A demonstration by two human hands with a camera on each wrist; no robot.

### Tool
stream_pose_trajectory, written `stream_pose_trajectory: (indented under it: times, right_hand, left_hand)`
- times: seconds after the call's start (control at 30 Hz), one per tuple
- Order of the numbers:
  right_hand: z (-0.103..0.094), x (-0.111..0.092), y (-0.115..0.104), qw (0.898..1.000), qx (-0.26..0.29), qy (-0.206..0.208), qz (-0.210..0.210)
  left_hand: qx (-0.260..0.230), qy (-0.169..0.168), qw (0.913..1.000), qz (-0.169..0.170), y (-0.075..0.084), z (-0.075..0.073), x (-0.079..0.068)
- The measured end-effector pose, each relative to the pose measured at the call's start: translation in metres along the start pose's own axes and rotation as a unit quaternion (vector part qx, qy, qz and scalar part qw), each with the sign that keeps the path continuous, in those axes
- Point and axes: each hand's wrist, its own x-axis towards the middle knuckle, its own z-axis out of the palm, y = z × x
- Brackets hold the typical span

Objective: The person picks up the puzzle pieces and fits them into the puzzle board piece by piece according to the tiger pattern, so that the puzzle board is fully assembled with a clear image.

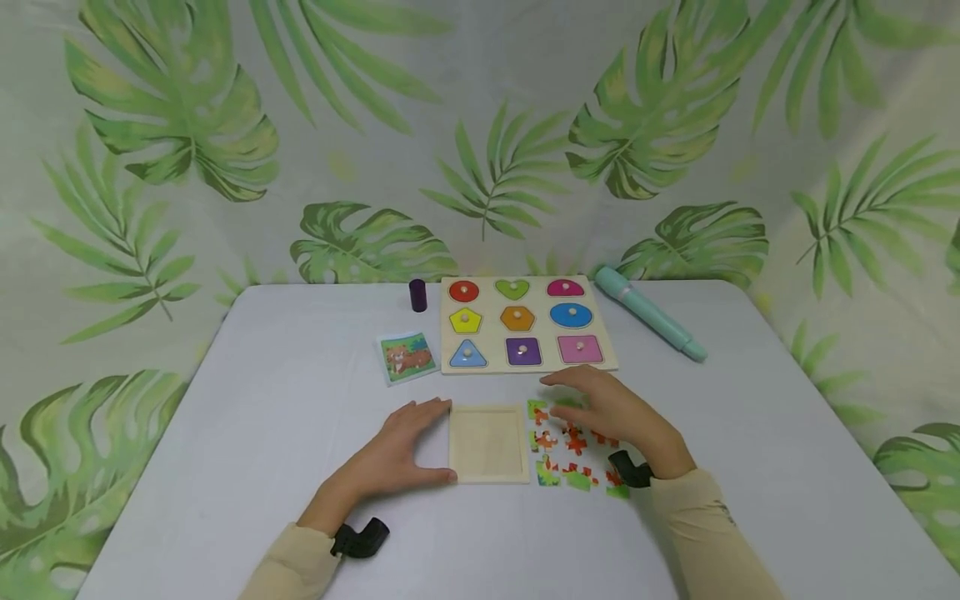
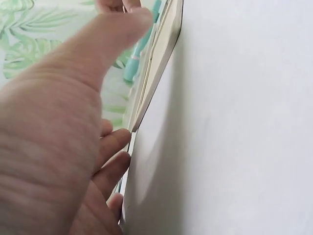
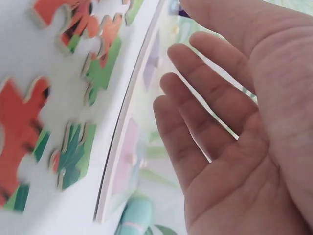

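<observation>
A square wooden puzzle tray (image 1: 489, 443) with a raised rim lies on the white table. My left hand (image 1: 397, 454) is at its left side, fingertips by the top left corner and thumb by the lower left one; whether they press the rim is unclear. In the left wrist view the tray's edge (image 2: 159, 68) runs past the thumb. To the tray's right lie several loose orange and green jigsaw pieces (image 1: 574, 439). Over them hovers my right hand (image 1: 615, 408), fingers extended and palm bare in the right wrist view, apart from the pieces (image 3: 19, 137).
Behind the tray lies a shape board (image 1: 491, 365) with colourful knobbed pieces. A picture card (image 1: 407, 357) of a brown animal sits left of it, a dark purple cylinder (image 1: 417, 296) farther back. A teal stick-shaped object (image 1: 652, 314) lies at the back right.
</observation>
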Motion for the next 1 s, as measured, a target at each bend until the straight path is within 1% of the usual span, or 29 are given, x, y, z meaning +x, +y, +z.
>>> stream_pose_trajectory:
  times: [0.13,0.2,0.3,0.6,0.8,1.0]
  right_hand:
    - [0.004,0.009,-0.001,0.999,-0.013,-0.032,0.015]
    - [0.006,0.013,-0.001,0.999,-0.019,-0.040,0.021]
    - [0.009,0.018,0.001,0.998,-0.034,-0.047,0.013]
    - [0.016,0.022,0.010,0.997,-0.063,-0.048,-0.020]
    - [0.016,0.020,0.009,0.996,-0.072,-0.051,-0.008]
    - [0.017,0.023,0.008,0.993,-0.102,-0.051,-0.008]
  left_hand:
    - [0.030,0.008,0.9994,0.014,-0.002,0.004,-0.002]
    - [0.043,0.015,0.9987,0.021,-0.003,0.006,-0.003]
    - [0.058,0.023,0.9976,0.030,-0.003,0.006,-0.002]
    - [0.078,0.023,0.9960,0.037,-0.002,0.007,0.002]
    - [0.084,0.018,0.9958,0.032,-0.002,0.007,0.002]
    - [0.088,0.015,0.9957,0.025,-0.004,0.007,0.002]
